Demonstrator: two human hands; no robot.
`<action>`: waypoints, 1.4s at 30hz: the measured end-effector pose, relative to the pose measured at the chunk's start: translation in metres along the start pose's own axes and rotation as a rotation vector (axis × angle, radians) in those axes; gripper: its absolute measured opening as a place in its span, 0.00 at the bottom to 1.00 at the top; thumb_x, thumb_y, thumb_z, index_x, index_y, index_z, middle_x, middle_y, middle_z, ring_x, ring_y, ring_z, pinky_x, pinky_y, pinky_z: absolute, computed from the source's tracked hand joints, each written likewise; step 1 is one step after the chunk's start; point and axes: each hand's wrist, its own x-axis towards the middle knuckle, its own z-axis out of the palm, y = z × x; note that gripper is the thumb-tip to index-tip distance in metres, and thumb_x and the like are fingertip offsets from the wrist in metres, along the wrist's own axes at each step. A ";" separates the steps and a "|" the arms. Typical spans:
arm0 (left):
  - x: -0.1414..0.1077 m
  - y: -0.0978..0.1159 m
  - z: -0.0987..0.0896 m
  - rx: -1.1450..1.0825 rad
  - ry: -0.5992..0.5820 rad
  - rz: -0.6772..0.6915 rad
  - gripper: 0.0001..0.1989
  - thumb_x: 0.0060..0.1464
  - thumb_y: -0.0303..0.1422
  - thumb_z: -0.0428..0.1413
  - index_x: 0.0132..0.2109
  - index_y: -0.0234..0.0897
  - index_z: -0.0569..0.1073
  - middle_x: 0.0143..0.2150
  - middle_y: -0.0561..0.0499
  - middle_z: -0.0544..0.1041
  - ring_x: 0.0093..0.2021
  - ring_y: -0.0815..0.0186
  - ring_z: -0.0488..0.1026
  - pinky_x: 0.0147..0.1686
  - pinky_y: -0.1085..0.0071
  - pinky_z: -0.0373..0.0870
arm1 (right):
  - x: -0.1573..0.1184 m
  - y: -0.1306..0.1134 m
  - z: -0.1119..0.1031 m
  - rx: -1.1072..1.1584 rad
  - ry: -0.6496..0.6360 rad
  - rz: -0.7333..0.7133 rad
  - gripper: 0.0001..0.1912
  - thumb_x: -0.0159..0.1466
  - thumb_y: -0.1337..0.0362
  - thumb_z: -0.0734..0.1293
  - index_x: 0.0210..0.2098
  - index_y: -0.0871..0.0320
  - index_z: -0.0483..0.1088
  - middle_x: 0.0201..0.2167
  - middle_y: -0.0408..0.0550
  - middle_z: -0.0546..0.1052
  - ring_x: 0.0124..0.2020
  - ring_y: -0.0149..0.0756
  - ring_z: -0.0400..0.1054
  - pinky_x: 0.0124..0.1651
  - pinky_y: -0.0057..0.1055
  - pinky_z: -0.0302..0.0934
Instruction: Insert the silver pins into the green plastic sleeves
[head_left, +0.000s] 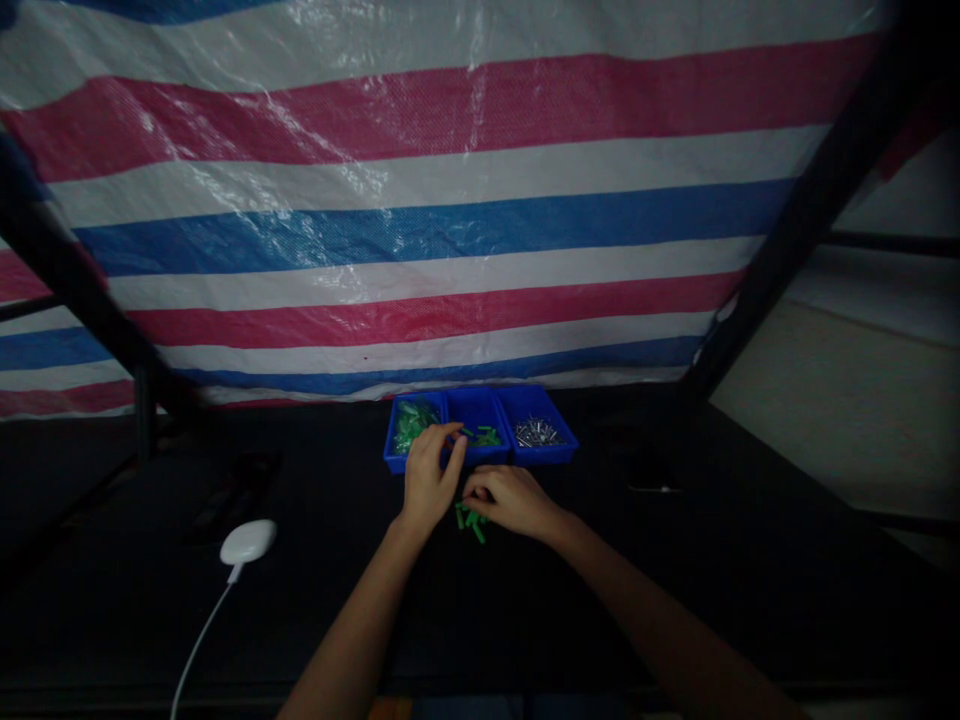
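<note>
Three blue bins stand side by side on the black table. The left bin (391, 440) holds a heap of clear and green pieces, the middle bin (472, 405) a few green pieces, the right bin (562, 452) many small silver metal parts. My left hand (430, 476) hovers at the front of the left and middle bins, thumb and forefinger apart, with no object visible between them. Below the middle bin, my right hand (516, 498) has its fingers curled together over a small pile of green pieces (477, 530) on the table; what its fingertips hold is too small to make out.
A white rounded device (248, 542) with a cable lies at the left. A dark phone-like object (654, 475) is at the right. Behind the bins hangs a striped plastic sheet (450, 235) between black frame posts.
</note>
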 end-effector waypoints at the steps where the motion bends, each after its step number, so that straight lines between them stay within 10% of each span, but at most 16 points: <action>1: 0.000 0.000 0.000 0.002 -0.003 -0.001 0.10 0.58 0.33 0.48 0.45 0.36 0.69 0.35 0.48 0.72 0.38 0.64 0.69 0.42 0.65 0.65 | 0.000 0.000 0.001 0.004 0.005 -0.005 0.05 0.59 0.62 0.65 0.33 0.53 0.73 0.28 0.40 0.74 0.30 0.29 0.68 0.31 0.24 0.51; 42: 0.000 0.001 0.000 0.005 -0.019 0.019 0.09 0.58 0.33 0.47 0.40 0.36 0.70 0.36 0.47 0.73 0.38 0.64 0.69 0.41 0.65 0.65 | -0.004 -0.005 -0.006 -0.024 -0.047 -0.115 0.13 0.56 0.55 0.67 0.39 0.49 0.74 0.35 0.42 0.75 0.35 0.33 0.70 0.35 0.26 0.57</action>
